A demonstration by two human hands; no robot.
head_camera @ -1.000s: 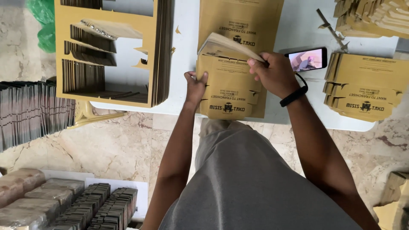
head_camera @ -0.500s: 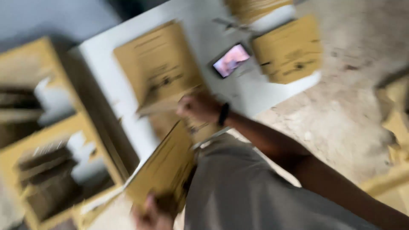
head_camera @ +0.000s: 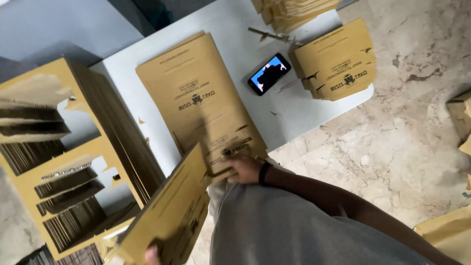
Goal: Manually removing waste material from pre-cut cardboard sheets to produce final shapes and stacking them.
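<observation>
At the far left of the frame stands your tall stack of die-cut brown cardboard sheets (head_camera: pixel 105 147), its punched-out windows showing more layers beneath. Just right of it, low in the frame, your left hand (head_camera: pixel 153 254) peeks in at the bottom edge, only the fingertips showing, curled onto the lower end of a flat brown cardboard box blank (head_camera: pixel 169 208) that tilts up off the white tabletop (head_camera: pixel 230 24). How tightly it grips, you can't tell from here. Move to the centre: your right hand (head_camera: pixel 244 169), black band on the wrist, closes its fingers on the blank's upper end, right at the near edge of the pile of printed brown blanks (head_camera: pixel 196 95) lying flat on the tabletop. Further right, a black smartphone (head_camera: pixel 269 74) lies screen-up and lit. Beyond it, at the upper right, sits a smaller stack of folded brown cartons (head_camera: pixel 338 59), near the tabletop's corner, with marble floor (head_camera: pixel 407 147) beyond.
</observation>
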